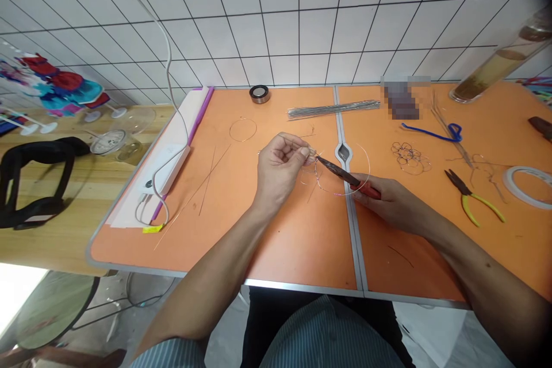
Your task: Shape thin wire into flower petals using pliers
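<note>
My left hand (280, 164) is closed in a pinch on a small piece of thin wire (311, 156) above the orange table (241, 230). My right hand (394, 204) grips red-handled pliers (345, 175), whose dark jaws point left and meet the wire at my left fingertips. A thin loop of wire (366, 161) curves from the pinch around to the right, over the table's centre seam.
A bundle of straight metal wires (334, 109), a roll of dark tape (259, 94), a wire ring (242, 129), coiled wire shapes (409, 156), yellow-handled pliers (474, 198), a white tape roll (528, 184), blue pipe cleaner (435, 133) and a white power strip (170, 169) lie around.
</note>
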### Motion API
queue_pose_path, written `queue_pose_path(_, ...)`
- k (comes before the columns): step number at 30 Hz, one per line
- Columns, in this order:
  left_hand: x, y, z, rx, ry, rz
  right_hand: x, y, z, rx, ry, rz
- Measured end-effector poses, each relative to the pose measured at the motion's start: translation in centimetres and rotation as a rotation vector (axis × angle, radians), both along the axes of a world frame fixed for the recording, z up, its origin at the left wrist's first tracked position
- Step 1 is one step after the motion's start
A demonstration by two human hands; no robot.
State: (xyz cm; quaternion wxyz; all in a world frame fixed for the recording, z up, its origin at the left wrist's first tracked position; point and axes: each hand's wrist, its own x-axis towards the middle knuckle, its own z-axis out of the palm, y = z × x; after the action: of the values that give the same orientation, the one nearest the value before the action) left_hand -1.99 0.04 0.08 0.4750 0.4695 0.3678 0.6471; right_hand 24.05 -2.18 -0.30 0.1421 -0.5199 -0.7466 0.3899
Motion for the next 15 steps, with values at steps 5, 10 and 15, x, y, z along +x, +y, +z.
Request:
queue_pose_path(5, -0.09, 0.20, -0.18, 0.017, 0.001, -0.018, 0.07, 0.00, -0.14, 0.008, 0.004, 0.007)
queue_pose_path(10, -0.30, 0.48, -0.46, 0.036, 0.004, -0.040, 0.14, 0.00, -0.25, 0.008, -0.005, 0.006)
queue_pose_path(15, -0.46, 0.60, -0.52, 0.052, 0.012, -0.062, 0.18, 0.00, -0.20, 0.001, 0.006, -0.006)
